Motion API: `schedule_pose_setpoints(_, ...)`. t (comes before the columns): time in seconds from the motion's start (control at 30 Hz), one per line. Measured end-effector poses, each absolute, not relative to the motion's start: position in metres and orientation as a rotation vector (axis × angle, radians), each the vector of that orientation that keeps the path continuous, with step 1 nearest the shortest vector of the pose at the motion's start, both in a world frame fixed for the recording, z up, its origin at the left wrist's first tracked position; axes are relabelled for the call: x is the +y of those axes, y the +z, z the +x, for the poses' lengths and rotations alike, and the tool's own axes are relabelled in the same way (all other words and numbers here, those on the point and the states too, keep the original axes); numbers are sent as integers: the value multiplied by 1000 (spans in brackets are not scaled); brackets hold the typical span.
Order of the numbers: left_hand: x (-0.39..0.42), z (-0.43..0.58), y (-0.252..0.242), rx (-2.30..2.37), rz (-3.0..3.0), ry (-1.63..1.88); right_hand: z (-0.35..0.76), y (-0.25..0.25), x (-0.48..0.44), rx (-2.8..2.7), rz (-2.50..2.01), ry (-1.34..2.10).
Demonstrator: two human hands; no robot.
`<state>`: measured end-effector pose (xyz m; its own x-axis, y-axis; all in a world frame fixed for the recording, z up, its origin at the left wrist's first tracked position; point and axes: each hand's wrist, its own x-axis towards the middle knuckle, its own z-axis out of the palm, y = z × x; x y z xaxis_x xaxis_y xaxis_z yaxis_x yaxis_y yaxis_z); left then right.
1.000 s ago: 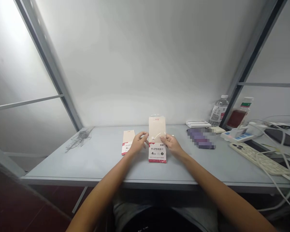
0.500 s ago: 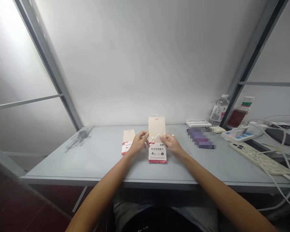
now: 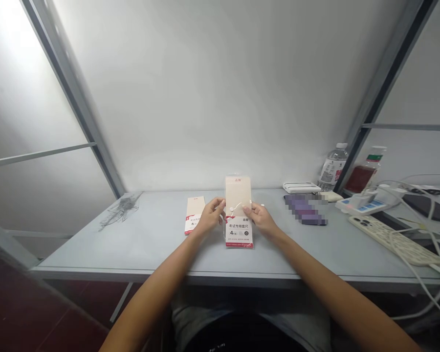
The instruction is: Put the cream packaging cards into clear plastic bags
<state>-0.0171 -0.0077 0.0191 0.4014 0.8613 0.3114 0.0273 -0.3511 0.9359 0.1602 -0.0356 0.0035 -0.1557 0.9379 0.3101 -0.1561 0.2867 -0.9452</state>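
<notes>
A cream-and-white ruler set packet (image 3: 239, 226) with a red bottom band is held upright above the desk, inside a clear plastic sleeve. My right hand (image 3: 261, 218) pinches its right edge, thumb on the front and the other fingers behind. On the opposite side, my left hand (image 3: 211, 214) is closed, with thumb and forefinger at the sleeve's left edge; the fingertips are partly hidden. A small white round spot (image 3: 231, 209) shows on the packet's front. Behind my left hand, a second similar packet (image 3: 195, 208) lies on the desk, partly covered by that hand.
The grey desk (image 3: 139, 249) has crumpled clear film or dark scribbles (image 3: 121, 210) at left. At right are a white box-like device (image 3: 301, 187), a blurred purple pouch (image 3: 304, 210), two bottles, a power strip (image 3: 363, 206), a patterned phone case (image 3: 392, 239) and loose white cables.
</notes>
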Motion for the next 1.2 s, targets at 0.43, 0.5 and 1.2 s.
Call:
schedule_pose_setpoints(0.43, -9, -17, 20, 760, 1676, 1085, 160, 3, -35, -1361, -798, 1164)
schedule_pose_setpoints(0.5, -9, -17, 20, 764, 1668, 1088, 160, 3, -35, -1360, -805, 1161)
schedule_pose_setpoints(1.2, -9, -17, 20, 732, 1660, 1099, 160, 3, -35, -1377, -828, 1148)
